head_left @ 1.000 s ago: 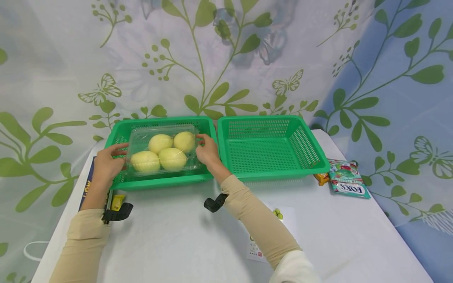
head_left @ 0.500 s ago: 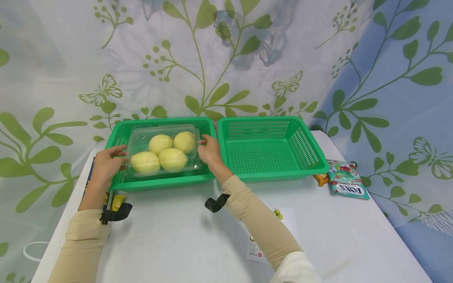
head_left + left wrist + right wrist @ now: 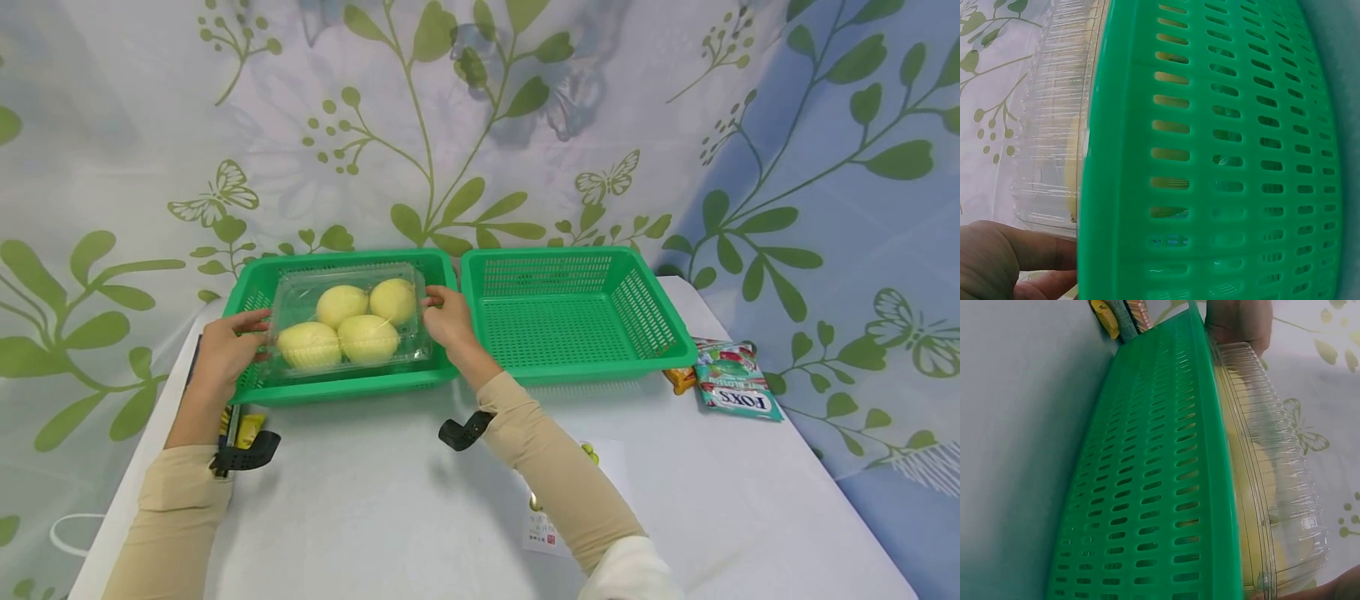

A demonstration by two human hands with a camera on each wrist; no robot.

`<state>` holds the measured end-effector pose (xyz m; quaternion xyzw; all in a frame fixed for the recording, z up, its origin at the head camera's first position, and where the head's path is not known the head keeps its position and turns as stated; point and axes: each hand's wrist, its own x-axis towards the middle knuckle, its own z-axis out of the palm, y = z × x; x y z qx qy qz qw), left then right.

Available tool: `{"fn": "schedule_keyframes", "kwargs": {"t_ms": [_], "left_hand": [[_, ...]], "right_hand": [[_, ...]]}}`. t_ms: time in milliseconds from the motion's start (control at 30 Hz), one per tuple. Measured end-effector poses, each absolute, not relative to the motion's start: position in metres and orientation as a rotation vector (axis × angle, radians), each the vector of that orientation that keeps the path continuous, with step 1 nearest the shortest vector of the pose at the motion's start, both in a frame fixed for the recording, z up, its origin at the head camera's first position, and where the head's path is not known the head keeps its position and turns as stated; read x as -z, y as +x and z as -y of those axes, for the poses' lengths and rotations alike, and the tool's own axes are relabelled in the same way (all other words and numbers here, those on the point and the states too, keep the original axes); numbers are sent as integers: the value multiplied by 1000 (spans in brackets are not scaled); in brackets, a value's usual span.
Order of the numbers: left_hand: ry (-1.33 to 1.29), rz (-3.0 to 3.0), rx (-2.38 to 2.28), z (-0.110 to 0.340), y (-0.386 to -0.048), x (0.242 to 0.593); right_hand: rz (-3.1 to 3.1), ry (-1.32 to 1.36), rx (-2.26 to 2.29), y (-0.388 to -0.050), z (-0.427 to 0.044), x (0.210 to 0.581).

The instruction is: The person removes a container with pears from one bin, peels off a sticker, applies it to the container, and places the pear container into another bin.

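Note:
A clear plastic clamshell box (image 3: 408,333) with several pale yellow round fruits (image 3: 367,339) lies in the left green basket (image 3: 352,387). My left hand (image 3: 228,346) holds the box's left end; its thumb and fingers reach past the basket rim in the left wrist view. At the box's right end, my right hand (image 3: 450,321) grips the edge with bent fingers. The lid's ribbed side stands above the rim in the right wrist view. The fingertips under the box are partly hidden.
A second green basket (image 3: 555,329) stands close on the right. Beyond it lie a teal FOX'S bag (image 3: 735,383) and an orange packet (image 3: 681,379). A yellow packet (image 3: 250,431) is by my left wrist. A printed card (image 3: 540,533) lies partly under my right arm.
The right end of the box and my right hand have shifted slightly to the right. My left hand stays nearly in place at the left end.

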<state>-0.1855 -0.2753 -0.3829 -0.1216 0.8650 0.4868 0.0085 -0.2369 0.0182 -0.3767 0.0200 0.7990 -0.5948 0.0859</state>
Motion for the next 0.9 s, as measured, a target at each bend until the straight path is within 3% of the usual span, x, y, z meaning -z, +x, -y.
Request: {"fn": "schedule_keyframes", "kwargs": {"t_ms": [900], "left_hand": [[-290,-2532,-1712,284,-182,377]], "right_hand": [[-2220,112,1938,-239,-24,369]]}}
